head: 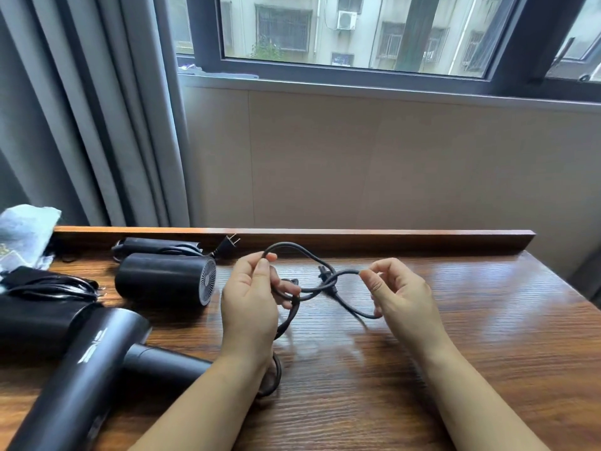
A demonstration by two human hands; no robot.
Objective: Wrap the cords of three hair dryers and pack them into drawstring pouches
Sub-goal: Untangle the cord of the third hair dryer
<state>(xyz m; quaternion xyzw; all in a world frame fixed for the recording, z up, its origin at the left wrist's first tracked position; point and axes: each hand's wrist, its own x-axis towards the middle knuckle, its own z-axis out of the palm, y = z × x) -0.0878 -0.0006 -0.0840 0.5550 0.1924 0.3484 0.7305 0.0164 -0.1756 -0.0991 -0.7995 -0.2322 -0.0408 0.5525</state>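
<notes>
Daylight from a wide window falls across a wood-grain worktop set against a pale wall, with grey curtains hanging at the far left. Above the middle of the worktop the person holds a black power cord stretched between both hands and crossed into a loose figure-eight. The left hand pinches the top of one loop between thumb and forefinger, its other fingers curled around the strands below. The right hand pinches the far end of the other loop at thumb and fingertip, the remaining fingers loosely bent. From the left hand the cord drops to the worktop and curls under the left wrist toward the handle of the nearest hair dryer, which lies on its side at the lower left. A second hair dryer, with a round white-grilled end, lies farther back, its cord bundled behind it and its plug resting by the raised back rail. A third dark dryer body sits at the left edge with a coiled cord on top, near a crumpled plastic bag.
</notes>
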